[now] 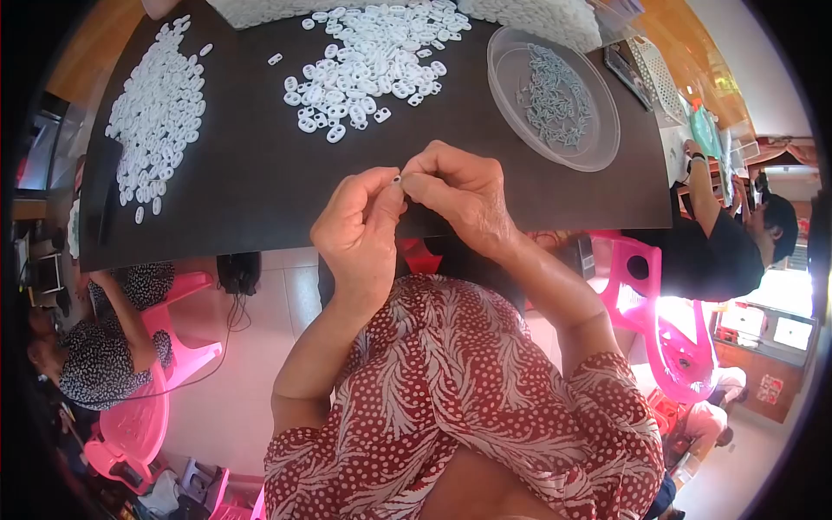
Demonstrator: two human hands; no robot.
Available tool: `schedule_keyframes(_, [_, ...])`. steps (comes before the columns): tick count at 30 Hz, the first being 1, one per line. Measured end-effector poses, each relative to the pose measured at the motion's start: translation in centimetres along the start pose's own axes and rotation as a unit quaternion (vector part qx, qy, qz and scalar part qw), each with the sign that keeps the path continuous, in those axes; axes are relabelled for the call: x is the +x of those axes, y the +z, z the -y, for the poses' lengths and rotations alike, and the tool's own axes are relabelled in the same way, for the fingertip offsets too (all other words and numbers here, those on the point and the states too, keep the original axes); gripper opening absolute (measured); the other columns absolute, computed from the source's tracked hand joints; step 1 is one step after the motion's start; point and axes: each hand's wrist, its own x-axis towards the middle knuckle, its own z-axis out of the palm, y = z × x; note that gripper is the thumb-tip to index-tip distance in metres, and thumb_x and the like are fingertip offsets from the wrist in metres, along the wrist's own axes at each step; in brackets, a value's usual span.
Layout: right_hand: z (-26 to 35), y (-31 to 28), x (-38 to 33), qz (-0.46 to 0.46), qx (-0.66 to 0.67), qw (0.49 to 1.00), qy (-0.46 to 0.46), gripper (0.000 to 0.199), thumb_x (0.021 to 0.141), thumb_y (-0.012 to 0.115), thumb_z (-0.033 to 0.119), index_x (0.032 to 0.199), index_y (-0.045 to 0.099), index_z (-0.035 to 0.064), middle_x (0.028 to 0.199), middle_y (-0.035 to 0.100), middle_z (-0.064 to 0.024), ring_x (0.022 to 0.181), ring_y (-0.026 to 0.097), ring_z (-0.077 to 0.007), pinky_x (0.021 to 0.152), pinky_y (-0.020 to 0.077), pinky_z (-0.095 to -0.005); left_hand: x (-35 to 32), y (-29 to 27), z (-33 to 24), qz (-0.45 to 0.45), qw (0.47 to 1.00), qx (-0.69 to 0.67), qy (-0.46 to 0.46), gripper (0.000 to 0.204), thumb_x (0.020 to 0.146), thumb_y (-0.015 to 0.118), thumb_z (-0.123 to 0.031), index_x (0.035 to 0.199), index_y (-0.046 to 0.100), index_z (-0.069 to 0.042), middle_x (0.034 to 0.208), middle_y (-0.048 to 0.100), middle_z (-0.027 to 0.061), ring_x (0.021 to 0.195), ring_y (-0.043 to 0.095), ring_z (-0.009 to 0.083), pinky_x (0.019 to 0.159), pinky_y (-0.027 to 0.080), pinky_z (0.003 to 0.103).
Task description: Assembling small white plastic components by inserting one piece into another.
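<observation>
Taking the joined fingertips as the dial's centre, the left hand (357, 230) comes in from seven o'clock and the right hand (468, 195) from four. The left grip is closed, thumb and forefinger pinching a small pale piece (397, 179) with a dark opening. The right grip reaches that same piece with bent thumb and forefinger; its fingers hide whether it holds anything itself. The piece is above the dark counter (243, 204), just inside the near edge, which passes beneath both wrists toward six o'clock.

At twelve, a loose pile of white oval pieces (373, 65) spreads toward the hands, and dark surface shows between its lower fringe and the knuckles. A second white pile (160, 121) runs long and narrow at between nine and ten, close to the counter's left edge; a wide dark lane separates it from the left hand. A round clear tray (600, 130) at two carries grey screw-like pieces (555, 95), its rim well apart from the right hand. White-filled bags at eleven (269, 10) and one o'clock (542, 19) border the far side.

Beyond the right edge, at three, sits a person in black (706, 260); another person (113, 347) is at eight, near a pink chair (139, 416).
</observation>
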Motion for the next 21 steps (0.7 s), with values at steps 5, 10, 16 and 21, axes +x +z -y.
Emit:
schedule_keyframes(5, [0.08,0.56,0.14,-0.006,0.047,0.999,0.004,0.009,0.085,0.062,0.007,0.084,0.063,-0.0015,0.081,0.058,-0.0024,0.072,0.052,-0.0059,0.064,0.0426,-0.0224,0.21,-0.20,-0.65,-0.014,0.993,-0.102,-0.055,0.016,0.087,0.062,0.000,0.102,0.063,0.004,0.085,0.064,0.0063,0.070,0.061,0.0090,0.059,0.050,0.020])
schedule_keyframes(10, [0.11,0.32,0.22,0.002,0.057,0.998,0.005,0.009,0.085,0.063,0.007,0.084,0.063,-0.0017,0.081,0.058,-0.0021,0.072,0.052,-0.0060,0.064,0.0425,-0.0226,0.27,-0.28,-0.72,-0.005,0.994,-0.090,-0.061,0.017,0.087,0.062,0.000,0.104,0.063,0.005,0.086,0.064,0.0064,0.070,0.061,0.0091,0.059,0.050,0.020])
schedule_keyframes(16, [-0.25,0.14,0.30,0.008,-0.022,1.000,-0.016,0.007,0.085,0.060,0.004,0.083,0.063,-0.0020,0.079,0.057,-0.0033,0.071,0.052,-0.0082,0.064,0.0427,-0.0240,0.05,-0.31,-0.29,0.005,1.000,-0.020,-0.020,0.018,0.087,0.062,0.000,0.104,0.063,0.005,0.086,0.064,0.0059,0.070,0.060,0.0086,0.060,0.050,0.020])
schedule_keyframes(21, [-0.39,0.33,0.47,0.005,-0.062,0.997,-0.045,0.007,0.083,0.062,0.007,0.082,0.064,0.0004,0.076,0.056,-0.0048,0.067,0.050,-0.0105,0.060,0.0406,-0.0254,0.01,-0.31,0.05,-0.003,0.998,-0.043,-0.047,0.017,0.088,0.061,0.000,0.104,0.063,0.005,0.085,0.064,0.0058,0.069,0.059,0.0081,0.060,0.050,0.019])
